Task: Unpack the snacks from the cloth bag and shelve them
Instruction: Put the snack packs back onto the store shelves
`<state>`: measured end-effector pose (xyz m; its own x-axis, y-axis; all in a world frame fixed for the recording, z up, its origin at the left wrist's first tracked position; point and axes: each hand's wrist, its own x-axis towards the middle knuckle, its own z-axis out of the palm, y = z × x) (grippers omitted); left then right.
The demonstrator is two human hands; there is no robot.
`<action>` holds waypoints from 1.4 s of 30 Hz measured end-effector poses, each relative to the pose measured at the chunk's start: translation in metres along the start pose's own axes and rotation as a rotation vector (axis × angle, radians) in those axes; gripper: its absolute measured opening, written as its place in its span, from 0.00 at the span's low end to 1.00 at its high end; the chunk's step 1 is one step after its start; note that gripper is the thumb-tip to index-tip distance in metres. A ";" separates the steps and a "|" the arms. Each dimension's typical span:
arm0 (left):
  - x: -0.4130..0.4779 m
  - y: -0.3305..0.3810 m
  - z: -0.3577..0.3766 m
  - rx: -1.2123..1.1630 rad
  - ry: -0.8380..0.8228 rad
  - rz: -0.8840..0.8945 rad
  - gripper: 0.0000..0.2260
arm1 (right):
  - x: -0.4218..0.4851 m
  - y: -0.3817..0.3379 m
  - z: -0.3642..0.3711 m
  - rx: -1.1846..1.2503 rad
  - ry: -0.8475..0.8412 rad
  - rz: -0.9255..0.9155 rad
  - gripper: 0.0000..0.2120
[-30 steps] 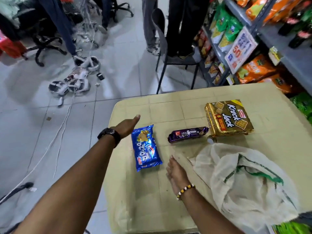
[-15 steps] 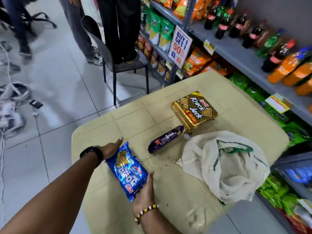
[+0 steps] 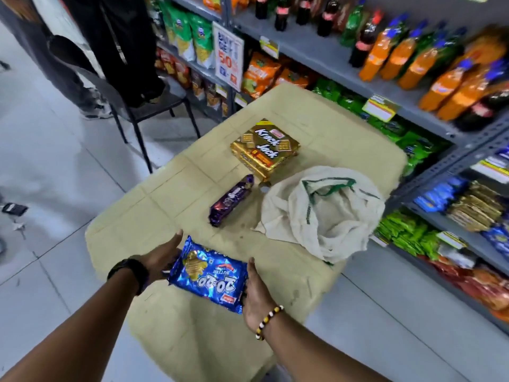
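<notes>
Both hands, left and right, clasp the blue 20-20 butter cookie pack by its ends, lifting it off the desk for shelving.

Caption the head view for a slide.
Both hands, left and right, hold blue biscuit pack over table beside cloth bag.

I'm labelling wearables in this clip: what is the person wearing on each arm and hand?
The left hand has a black wristwatch with a wide dark strap at the wrist. The right hand has a beaded bracelet of yellow, black and white round beads. Both forearms are bare: no sleeves, gloves or rings visible.
</notes>
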<state>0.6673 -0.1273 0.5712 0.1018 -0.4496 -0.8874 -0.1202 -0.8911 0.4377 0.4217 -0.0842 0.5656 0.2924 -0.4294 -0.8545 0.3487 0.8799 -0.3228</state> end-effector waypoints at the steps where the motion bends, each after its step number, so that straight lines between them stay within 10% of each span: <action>1: -0.008 0.003 0.017 0.013 -0.025 0.001 0.37 | -0.009 -0.007 -0.011 0.005 0.012 -0.001 0.32; 16: -0.074 0.139 0.427 0.277 -0.229 0.223 0.21 | -0.149 -0.162 -0.324 0.074 0.436 -0.283 0.23; 42: 0.018 0.240 1.111 0.602 -0.437 0.277 0.46 | -0.215 -0.373 -0.949 0.478 0.937 -0.377 0.17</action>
<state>-0.4567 -0.2807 0.4992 -0.3916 -0.4734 -0.7890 -0.6107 -0.5077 0.6077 -0.6165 -0.1263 0.4837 -0.6207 -0.1515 -0.7693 0.6393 0.4703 -0.6084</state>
